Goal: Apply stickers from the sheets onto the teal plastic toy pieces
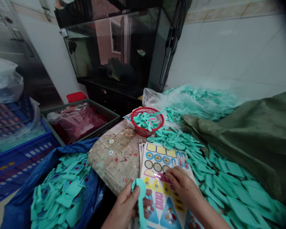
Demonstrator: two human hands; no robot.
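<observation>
My left hand [127, 208] is closed around a teal plastic paddle-shaped piece [140, 198] with a round head, held upright at the bottom centre. My right hand [181, 184] rests on a sticker sheet [160, 178] lying on a worn board, its fingertips pinched at a sticker near the sheet's middle. The sheet carries round, square and triangular stickers; some round spots are bare. What the right fingertips hold is too small to name.
A red basket [147, 121] of teal pieces stands behind the sheet beside a small cup [129, 131]. Loose teal pieces [219, 178] cover the right side by a green tarp [257, 136]. A blue bag [62, 190] of stickered pieces lies left. Crates and a fish tank [116, 47] stand behind.
</observation>
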